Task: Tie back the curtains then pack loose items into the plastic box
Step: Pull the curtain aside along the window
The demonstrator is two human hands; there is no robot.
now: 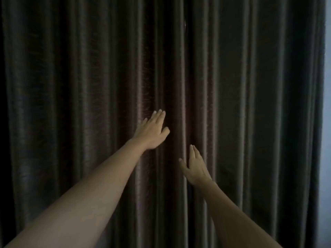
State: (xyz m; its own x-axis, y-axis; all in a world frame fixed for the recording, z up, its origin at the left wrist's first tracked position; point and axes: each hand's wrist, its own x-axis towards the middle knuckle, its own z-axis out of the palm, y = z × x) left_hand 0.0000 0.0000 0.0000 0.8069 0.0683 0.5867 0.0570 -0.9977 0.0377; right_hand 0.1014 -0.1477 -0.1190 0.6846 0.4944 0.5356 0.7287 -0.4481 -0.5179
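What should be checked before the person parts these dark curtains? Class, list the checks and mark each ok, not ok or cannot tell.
1. Hands free: left hand and right hand hold nothing, fingers straight: ok.
2. Hands flank the middle seam, one on each side: ok.
3. Fingers touching the curtains: cannot tell.
4. Tied back: not ok, they hang closed.
5. Tie-back at hand: cannot tell, none in view.

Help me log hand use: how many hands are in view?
2. The left hand is higher, just left of centre, fingers straight toward the dark curtains; the right hand is lower, to its right, fingers straight too. No others show.
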